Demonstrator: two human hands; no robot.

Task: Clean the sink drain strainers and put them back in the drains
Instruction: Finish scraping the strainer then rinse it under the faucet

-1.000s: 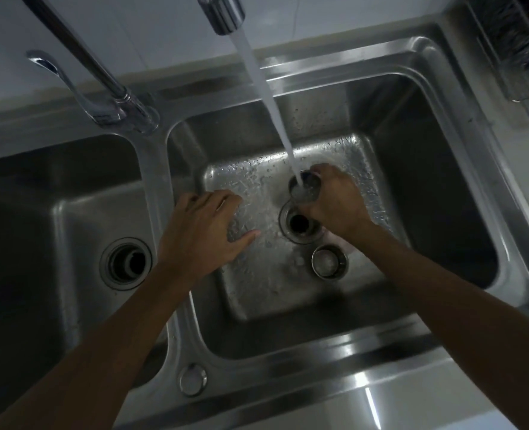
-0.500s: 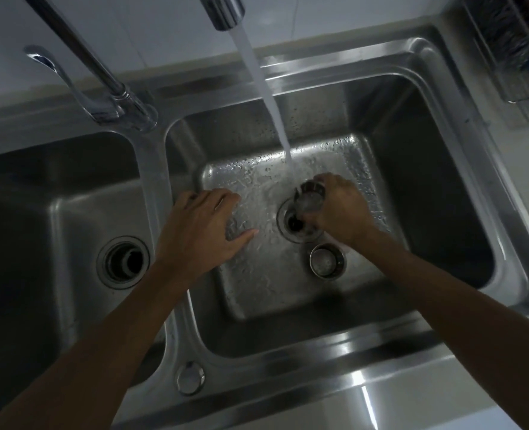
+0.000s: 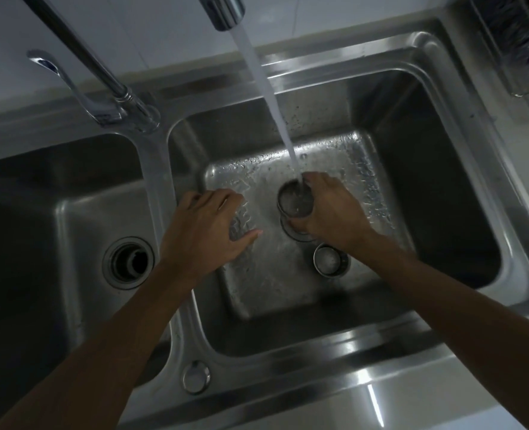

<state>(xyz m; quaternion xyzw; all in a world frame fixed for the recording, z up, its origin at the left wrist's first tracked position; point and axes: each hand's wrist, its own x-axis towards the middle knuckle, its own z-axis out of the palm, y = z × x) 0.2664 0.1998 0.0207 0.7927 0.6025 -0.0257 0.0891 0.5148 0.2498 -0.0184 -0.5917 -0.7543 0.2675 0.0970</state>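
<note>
Across the steel worktop (image 3: 427, 408) sit two basins: the left basin (image 3: 55, 212) lies in shadow with its drain (image 3: 128, 262) open and clear room all round, while the right basin (image 3: 443, 197) has wet floor free on every side of the hands. Water (image 3: 266, 97) from the spout (image 3: 224, 10) falls straight into a strainer (image 3: 295, 200) grasped by the right hand (image 3: 334, 212), fingers curled around its far and near sides, above the right drain (image 3: 297, 235). Just below those fingers a second strainer (image 3: 330, 260) rests on the basin floor. The left hand (image 3: 204, 231) hovers palm down, fingers loosely spread, grasping nothing.
</note>
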